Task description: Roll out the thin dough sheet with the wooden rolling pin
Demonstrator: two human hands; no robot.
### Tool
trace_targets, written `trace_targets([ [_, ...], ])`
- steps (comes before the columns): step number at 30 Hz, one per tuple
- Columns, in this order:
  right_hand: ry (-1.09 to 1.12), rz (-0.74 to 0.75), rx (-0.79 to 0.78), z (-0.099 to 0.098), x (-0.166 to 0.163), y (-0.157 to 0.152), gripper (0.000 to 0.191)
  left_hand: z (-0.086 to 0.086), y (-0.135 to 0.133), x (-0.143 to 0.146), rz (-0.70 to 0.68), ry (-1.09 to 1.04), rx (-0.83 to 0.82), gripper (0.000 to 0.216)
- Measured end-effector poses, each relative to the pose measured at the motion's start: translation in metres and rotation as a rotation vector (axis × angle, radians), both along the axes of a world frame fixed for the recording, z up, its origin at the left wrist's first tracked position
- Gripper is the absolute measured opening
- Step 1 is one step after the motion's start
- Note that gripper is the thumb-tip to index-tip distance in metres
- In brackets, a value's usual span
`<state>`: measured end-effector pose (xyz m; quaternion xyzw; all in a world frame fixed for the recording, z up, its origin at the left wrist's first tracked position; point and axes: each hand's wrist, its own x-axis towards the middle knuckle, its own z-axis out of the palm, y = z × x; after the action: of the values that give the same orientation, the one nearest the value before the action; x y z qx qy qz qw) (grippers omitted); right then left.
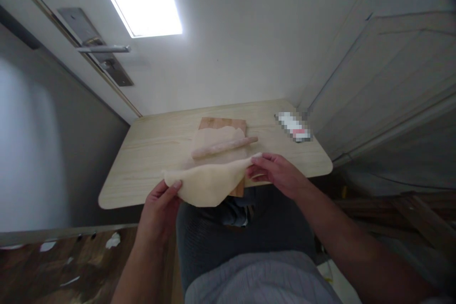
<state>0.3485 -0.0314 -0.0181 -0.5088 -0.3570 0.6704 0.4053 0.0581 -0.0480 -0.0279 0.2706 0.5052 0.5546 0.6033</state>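
Observation:
A thin sheet of pale dough (210, 181) hangs stretched between my two hands above the near edge of a small wooden table (149, 161). My left hand (162, 202) pinches its left corner. My right hand (276, 173) pinches its right corner. Behind the sheet a wooden board (223, 124) lies on the table with another piece of rolled dough (215, 138) on it. A wooden rolling pin (224, 147) rests across that dough.
A small blurred white object (294, 126) lies at the table's far right corner. A white door with a metal handle (103, 49) stands behind the table. A cabinet (392, 80) is at the right. My lap (249, 237) is just below the table edge.

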Motion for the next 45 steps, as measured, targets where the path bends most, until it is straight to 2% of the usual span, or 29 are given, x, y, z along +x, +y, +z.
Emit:
trace_targets([
  [6, 0.006, -0.069, 0.053, 0.005, -0.005, 0.014, 0.025, 0.013, 0.023, 0.011, 0.032, -0.103, 0.127, 0.024],
  [11, 0.019, -0.044, 0.075, -0.008, -0.002, -0.003, 0.03, 0.015, 0.021, 0.008, -0.023, -0.117, 0.2, 0.024],
  [16, -0.054, -0.018, 0.004, -0.023, 0.002, -0.03, 0.041, -0.007, -0.005, -0.012, -0.075, -0.009, 0.113, 0.029],
  [20, -0.172, 0.018, -0.096, -0.039, 0.001, -0.044, 0.037, -0.03, -0.026, -0.027, -0.058, 0.176, -0.012, 0.031],
  [24, -0.346, 0.068, -0.065, -0.05, 0.005, -0.052, 0.03, -0.041, -0.034, -0.036, -0.099, 0.397, -0.1, 0.04],
  [26, -0.514, 0.074, -0.009, -0.048, 0.012, -0.051, 0.025, -0.042, -0.036, -0.04, -0.1, 0.494, -0.099, 0.036],
  [28, -0.797, 0.015, 0.09, -0.04, 0.019, -0.044, 0.024, -0.04, -0.035, -0.044, -0.04, 0.604, -0.066, 0.033],
  [30, -1.099, -0.104, 0.257, -0.029, 0.022, -0.029, 0.022, -0.036, -0.032, -0.045, 0.059, 0.756, -0.024, 0.036],
  [32, -1.252, -0.176, 0.514, -0.019, 0.017, -0.005, 0.023, -0.031, -0.024, -0.039, 0.103, 0.938, 0.076, 0.041],
  [34, -1.298, -0.091, 0.797, -0.014, 0.006, 0.023, 0.038, -0.027, -0.014, -0.026, 0.023, 1.09, 0.265, 0.04],
  [36, -1.326, 0.042, 0.941, -0.015, -0.009, 0.05, 0.049, -0.026, -0.005, -0.009, -0.16, 1.185, 0.471, 0.038],
  [38, -1.353, 0.155, 0.964, -0.019, -0.022, 0.071, 0.045, -0.027, 0.001, 0.007, -0.356, 1.272, 0.58, 0.04],
  [40, -1.357, 0.211, 0.95, -0.024, -0.028, 0.083, 0.035, -0.03, 0.001, 0.02, -0.474, 1.376, 0.606, 0.044],
  [42, -1.347, 0.23, 0.954, -0.028, -0.028, 0.084, 0.027, -0.033, -0.002, 0.028, -0.49, 1.463, 0.602, 0.046],
  [45, -1.339, 0.207, 0.966, -0.029, -0.02, 0.072, 0.023, -0.038, -0.011, 0.035, -0.442, 1.515, 0.616, 0.05],
])
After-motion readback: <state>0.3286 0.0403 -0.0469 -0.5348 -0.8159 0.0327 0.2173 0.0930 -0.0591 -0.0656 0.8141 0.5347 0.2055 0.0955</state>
